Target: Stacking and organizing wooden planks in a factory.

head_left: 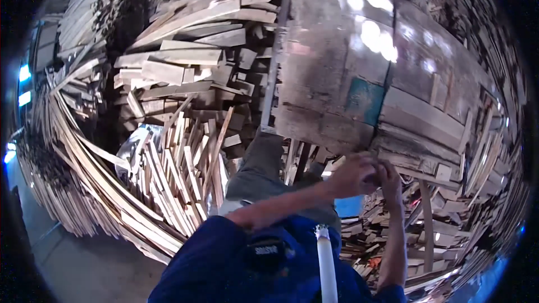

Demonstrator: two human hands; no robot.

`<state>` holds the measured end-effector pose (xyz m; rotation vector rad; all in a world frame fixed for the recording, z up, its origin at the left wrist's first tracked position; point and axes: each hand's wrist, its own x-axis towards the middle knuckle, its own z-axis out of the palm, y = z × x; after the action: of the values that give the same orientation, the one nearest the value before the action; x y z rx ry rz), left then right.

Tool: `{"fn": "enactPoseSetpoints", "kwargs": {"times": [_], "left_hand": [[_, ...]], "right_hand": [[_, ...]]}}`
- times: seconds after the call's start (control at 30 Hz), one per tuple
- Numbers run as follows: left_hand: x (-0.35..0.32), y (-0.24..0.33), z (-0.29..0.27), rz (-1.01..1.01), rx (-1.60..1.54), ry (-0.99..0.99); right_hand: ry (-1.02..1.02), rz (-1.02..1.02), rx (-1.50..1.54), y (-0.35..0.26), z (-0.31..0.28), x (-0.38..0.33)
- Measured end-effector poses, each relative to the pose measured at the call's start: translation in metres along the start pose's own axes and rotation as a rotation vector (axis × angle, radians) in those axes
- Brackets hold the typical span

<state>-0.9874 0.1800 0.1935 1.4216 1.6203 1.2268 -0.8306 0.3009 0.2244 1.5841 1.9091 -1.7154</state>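
Both hands (370, 175) meet at worn table (337, 87) edge; grip unclear.

Two hands (368, 175), one worn workbench top (359, 73), countless wood offcuts (185, 56) piled around.

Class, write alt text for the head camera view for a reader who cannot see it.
Both hands, the left hand and right hand, meet at the lower edge of a worn workbench top. Heaps of wooden slats surround the person, who wears a blue shirt.
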Motion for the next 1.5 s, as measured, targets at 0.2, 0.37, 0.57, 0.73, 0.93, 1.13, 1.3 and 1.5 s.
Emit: {"fn": "enactPoseSetpoints", "kwargs": {"times": [0.2, 0.37, 0.57, 0.73, 0.93, 1.13, 1.3, 1.5], "left_hand": [[-0.071, -0.162, -0.235, -0.815, 0.229, 0.162], [-0.194, -0.264, -0.416, -1.164, 0.582, 0.166], [-0.331, -0.252, -0.487, -1.536, 1.06, -0.094], [-0.326, -0.241, -0.488, -1.725, 0.855, -0.232], [-0.317, -0.231, -0.49, -1.825, 0.74, -0.313], [-0.31, -0.231, -0.488, -1.628, 0.69, -0.292], [-0.318, -0.22, -0.528, -1.079, 0.727, 0.041], [-0.382, -0.27, -0.619, -1.474, 0.363, 0.446]], "right_hand": [[0.126, -0.04, -0.553, -0.025, 0.048, 0.001], [0.204, 0.026, -0.609, -0.018, 0.056, 0.008], [0.388, 0.03, -0.668, -0.008, 0.061, 0.009], [0.305, 0.106, -0.706, -0.01, 0.059, 0.008], [0.228, 0.143, -0.732, 0.014, 0.052, 0.013], [0.187, 0.149, -0.795, 0.034, 0.048, 0.009], [0.235, 0.196, -0.825, 0.033, 0.049, 0.008], [0.191, 0.151, -0.974, 0.042, 0.052, 0.014]]}}
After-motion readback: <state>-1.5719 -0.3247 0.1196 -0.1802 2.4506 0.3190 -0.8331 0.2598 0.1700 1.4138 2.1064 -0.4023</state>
